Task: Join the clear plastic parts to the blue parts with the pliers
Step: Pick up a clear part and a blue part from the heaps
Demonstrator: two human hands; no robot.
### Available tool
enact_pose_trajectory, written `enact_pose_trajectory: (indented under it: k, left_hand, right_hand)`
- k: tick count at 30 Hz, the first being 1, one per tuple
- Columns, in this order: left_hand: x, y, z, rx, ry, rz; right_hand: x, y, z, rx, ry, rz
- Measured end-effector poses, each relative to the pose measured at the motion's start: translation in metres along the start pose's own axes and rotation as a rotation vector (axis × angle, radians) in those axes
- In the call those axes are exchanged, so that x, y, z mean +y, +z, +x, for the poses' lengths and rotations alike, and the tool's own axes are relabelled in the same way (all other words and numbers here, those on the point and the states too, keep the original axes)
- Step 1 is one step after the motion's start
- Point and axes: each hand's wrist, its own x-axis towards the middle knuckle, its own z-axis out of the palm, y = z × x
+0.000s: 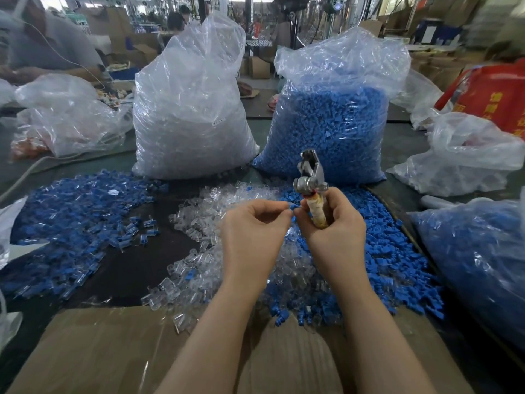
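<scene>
Fingers (287, 207) of the left hand (252, 231) are curled, thumb and forefinger pinched on a small blue part (294, 207) held above the heaps; the part sits between the fingertips of both hands, which nearly touch there. Whether a clear part is already on it cannot be told. The right hand (332, 223) has its fingers wrapped round the tape-bound handle of the pliers (311, 177), which stand upright with the metal head pointing away from the person, while its thumb and forefinger reach to the same blue part. How the jaws stand cannot be made out.

Directly beneath the hands lies a heap of loose clear parts (199, 251) on the dark surface (136, 260). To the right of it a heap of loose blue parts (392, 251) spreads out. On the left lies a wide spread of joined pieces (71, 223), blue with clear sleeves.

Behind the heaps stand two tall plastic bags, touching at the base: a bag of clear parts (190, 109) on the left and a bag of blue parts (332, 123) on the right. Another bag of blue pieces (477, 251) lies at the far right. Flattened cardboard (99, 351) covers the near edge, under the forearms.
</scene>
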Motion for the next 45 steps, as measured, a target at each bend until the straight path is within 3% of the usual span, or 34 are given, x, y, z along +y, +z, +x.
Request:
enact_pose_trajectory:
  k: [14, 20, 28, 45]
  left_hand:
    - [-0.007, 0.000, 0.000, 0.070, 0.036, 0.009]
    - [-0.010, -0.006, 0.006, 0.056, -0.073, -0.173]
    - [-0.009, -0.010, 0.009, 0.044, -0.013, -0.343]
    - [-0.009, -0.014, 0.012, -0.007, 0.052, -0.354]
  right_hand:
    - [0.001, -0.002, 0.003, -0.139, -0.007, 0.029]
    - [0.008, -0.016, 0.009, -0.281, 0.107, -0.010]
    - [0.010, -0.022, 0.008, -0.516, 0.136, -0.155]
    - [0.012, -0.019, 0.005, -0.520, 0.056, -0.215]
